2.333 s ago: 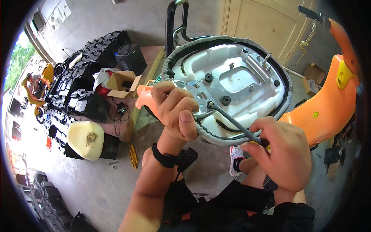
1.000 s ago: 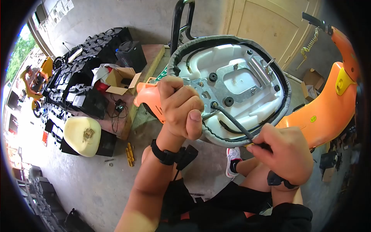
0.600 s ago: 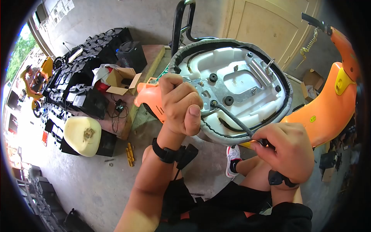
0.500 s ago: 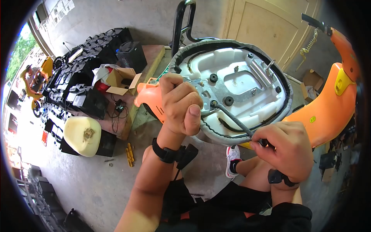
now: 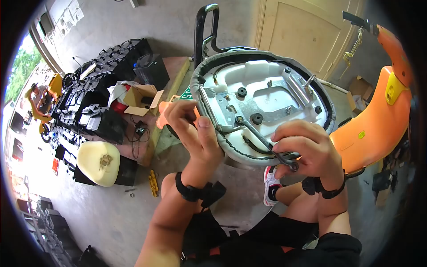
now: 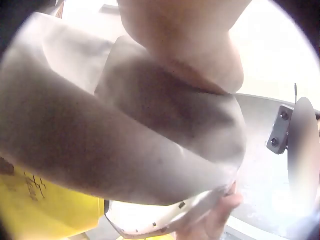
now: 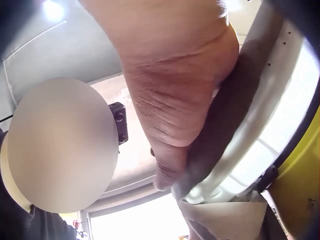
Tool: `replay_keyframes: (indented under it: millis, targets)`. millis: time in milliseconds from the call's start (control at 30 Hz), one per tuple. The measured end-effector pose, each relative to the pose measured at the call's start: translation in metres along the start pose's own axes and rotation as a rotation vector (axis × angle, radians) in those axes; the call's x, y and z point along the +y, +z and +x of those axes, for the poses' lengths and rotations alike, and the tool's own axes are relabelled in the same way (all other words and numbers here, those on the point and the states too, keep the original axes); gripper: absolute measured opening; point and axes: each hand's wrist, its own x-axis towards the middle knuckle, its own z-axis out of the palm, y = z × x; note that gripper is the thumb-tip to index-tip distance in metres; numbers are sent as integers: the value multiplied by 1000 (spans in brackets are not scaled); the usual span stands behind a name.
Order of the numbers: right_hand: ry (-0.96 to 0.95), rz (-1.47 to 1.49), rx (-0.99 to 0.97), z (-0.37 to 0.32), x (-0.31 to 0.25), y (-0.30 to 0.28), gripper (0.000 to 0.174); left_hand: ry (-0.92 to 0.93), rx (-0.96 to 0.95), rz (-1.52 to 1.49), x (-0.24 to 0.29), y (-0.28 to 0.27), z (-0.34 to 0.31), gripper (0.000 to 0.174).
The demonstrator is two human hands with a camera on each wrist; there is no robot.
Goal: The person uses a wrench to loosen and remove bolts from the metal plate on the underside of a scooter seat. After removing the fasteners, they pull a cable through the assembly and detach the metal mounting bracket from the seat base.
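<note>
An upturned scooter seat (image 5: 307,129) shows its white plastic underside, bolted metal plate (image 5: 249,95) and grey cover edge. A dark wrench (image 5: 261,138) lies slantwise across it, one end at a nut near the plate's lower left corner. My right hand (image 5: 313,149) holds the wrench near its free ring end, fingers above and thumb below. At the seat's left rim is my left hand (image 5: 195,135), thumb up and fingers loosely bent, with nothing seen in its grasp. In the left wrist view the grey seat cover (image 6: 90,135) fills much of the picture.
The orange scooter body (image 5: 369,129) stands behind the seat, with a black rack (image 5: 200,35) at the back. Left are rows of black batteries (image 5: 106,127), an open carton (image 5: 141,98) and a cream foam pad (image 5: 98,163). A yellow tool (image 5: 153,183) lies on the floor.
My left hand has loosened from a tight fist and shifted left and down at the rim. My right fingers have moved up the wrench, baring its ring end. The head view has shifted slightly.
</note>
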Motion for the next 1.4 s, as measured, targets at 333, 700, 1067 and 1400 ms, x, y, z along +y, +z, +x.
replay_keyframes:
  millis: [333,700,1067,1400]
  targets:
    - [-204,-59,4,-10,9,-2,45,-413,-156,-195,60,0,-21,79]
    - [-154,-330,137,-23,-5,15,46,-131,-347,198,53,-6,-25,93]
    - [-86,-286,137,-11,-12,19,40,-169,-276,125,42,-6,-23,86]
    - [-200,-186,126,-8,-2,21,33,-137,-247,44,34,-7,-24,85]
